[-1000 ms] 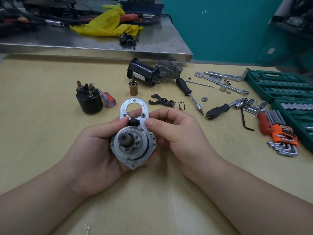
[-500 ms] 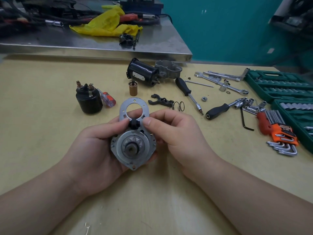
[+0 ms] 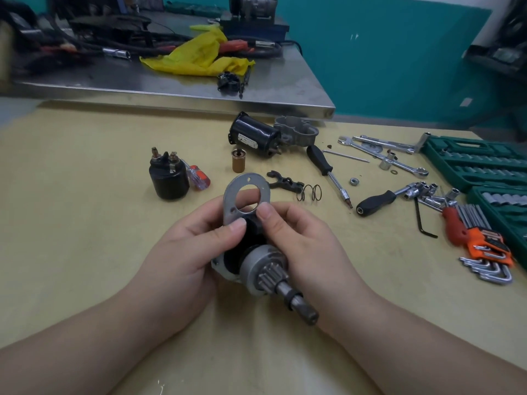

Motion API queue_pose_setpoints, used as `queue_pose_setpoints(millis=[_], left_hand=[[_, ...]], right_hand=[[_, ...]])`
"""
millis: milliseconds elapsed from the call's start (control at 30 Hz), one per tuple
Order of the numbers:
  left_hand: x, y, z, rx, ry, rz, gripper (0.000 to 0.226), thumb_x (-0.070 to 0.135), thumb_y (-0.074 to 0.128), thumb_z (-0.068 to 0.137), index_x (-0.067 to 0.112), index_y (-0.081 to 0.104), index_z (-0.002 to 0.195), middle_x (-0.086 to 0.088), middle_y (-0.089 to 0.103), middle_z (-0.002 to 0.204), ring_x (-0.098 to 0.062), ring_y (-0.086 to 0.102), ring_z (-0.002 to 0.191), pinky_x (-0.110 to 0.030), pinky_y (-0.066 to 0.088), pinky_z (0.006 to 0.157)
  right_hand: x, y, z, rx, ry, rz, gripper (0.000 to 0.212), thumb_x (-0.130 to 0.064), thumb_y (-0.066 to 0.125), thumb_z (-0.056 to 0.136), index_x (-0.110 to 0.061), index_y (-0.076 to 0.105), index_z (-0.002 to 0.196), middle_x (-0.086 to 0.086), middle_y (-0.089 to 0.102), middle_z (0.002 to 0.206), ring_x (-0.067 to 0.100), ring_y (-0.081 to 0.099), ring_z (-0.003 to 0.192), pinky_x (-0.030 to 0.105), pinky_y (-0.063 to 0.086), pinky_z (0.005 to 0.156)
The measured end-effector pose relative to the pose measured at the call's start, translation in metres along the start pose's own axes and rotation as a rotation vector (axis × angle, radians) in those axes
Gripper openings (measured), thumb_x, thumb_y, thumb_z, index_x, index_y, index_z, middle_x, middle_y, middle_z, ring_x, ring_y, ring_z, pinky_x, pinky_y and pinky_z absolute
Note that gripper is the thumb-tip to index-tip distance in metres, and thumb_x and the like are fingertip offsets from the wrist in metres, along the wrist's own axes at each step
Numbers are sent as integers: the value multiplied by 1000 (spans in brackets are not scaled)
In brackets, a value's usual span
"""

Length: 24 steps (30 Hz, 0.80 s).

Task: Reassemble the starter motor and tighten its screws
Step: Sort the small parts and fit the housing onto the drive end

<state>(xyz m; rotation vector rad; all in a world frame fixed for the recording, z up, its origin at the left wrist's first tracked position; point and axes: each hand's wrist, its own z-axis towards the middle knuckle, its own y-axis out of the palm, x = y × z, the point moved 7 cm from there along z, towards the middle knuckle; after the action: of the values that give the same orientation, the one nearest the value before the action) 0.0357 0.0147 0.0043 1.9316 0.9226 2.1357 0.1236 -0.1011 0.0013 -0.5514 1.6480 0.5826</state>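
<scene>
both hands are up at mid-frame w/ the drive-end assembly (image 3: 256, 260) held between them, just above the table (image 3: 85, 195). left hand (image 3: 182, 252) wraps the plate side, thumb pressing the black part under the bracket plate (image 3: 246, 195). right hand (image 3: 302, 238) is clamped on the other side, thumb tip on the plate's lower edge. pinion gear (image 3: 268, 276) and shaft (image 3: 299, 305) stick out toward lower right.

looks like solid steel, so prob heavy for its size, rigid, not fragile. the shaft is smooth, maybe greasy, so a poor place to hold. better to grip the plate edges and round body, as now. motor housing (image 3: 255, 135) and solenoid (image 3: 168, 178) sit apart in the upper middle, screwdriver (image 3: 328, 172) to their right.
</scene>
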Motion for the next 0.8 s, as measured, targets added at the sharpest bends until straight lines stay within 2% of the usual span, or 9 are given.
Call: queue_pose_setpoints(millis=[100,200,267,333,433,500,600,700,800], left_hand=[[1,-2,-2,-4,52,104,40,19,68,88,29,80,125,-11,78,125,-28,75,114,-41,65,83],[11,-2,2,-89,109,303,40,21,73,92,26,76,131,-14,75,129,-37,70,125,-51,59,97],[35,-10,9,-60,249,515,37,28,72,93,29,76,130,-9,74,130,-31,67,127,-41,56,104],[63,-29,16,122,377,657,30,28,72,92,37,80,120,3,78,119,-13,71,117,-20,54,95],[77,-52,21,252,436,653,20,20,68,93,26,80,107,7,80,90,-5,72,87,-15,53,81],[71,-58,25,278,423,777,13,21,72,93,22,80,104,9,80,92,-1,70,83,-11,50,77],[59,-56,31,294,411,1177,15,16,79,94,28,81,102,15,75,91,4,67,84,-2,44,74],[46,-50,40,209,340,1429,25,22,80,93,25,80,118,20,63,96,-3,64,86,-7,42,77],[37,-46,43,132,310,1569,38,32,75,97,29,74,135,12,59,118,-11,61,103,-28,48,94]], right_hand=[[6,12,-4,-114,103,62,52,-68,69,89,-21,81,106,11,82,98,25,80,86,42,67,74],[10,12,-2,-125,152,117,52,-67,67,88,-20,83,103,18,81,99,33,80,90,57,63,86],[9,10,2,-100,165,169,54,-67,70,83,-19,84,103,18,81,106,38,79,100,64,59,96],[10,8,3,-40,211,276,57,-66,73,76,-16,85,100,16,81,110,39,79,102,62,61,95],[11,7,3,41,309,599,65,-60,71,79,-6,77,115,23,79,114,45,77,102,46,67,67],[10,5,3,80,350,706,70,-63,66,87,-4,71,125,28,76,117,47,78,94,42,66,63],[14,2,6,101,396,753,75,-67,56,99,0,67,131,29,76,117,42,77,84,40,65,64],[16,1,8,98,397,735,75,-67,55,100,-1,67,132,28,76,113,41,77,82,39,64,63],[18,2,9,95,379,721,71,-65,57,98,-2,68,130,30,76,115,43,76,83,39,64,63]])
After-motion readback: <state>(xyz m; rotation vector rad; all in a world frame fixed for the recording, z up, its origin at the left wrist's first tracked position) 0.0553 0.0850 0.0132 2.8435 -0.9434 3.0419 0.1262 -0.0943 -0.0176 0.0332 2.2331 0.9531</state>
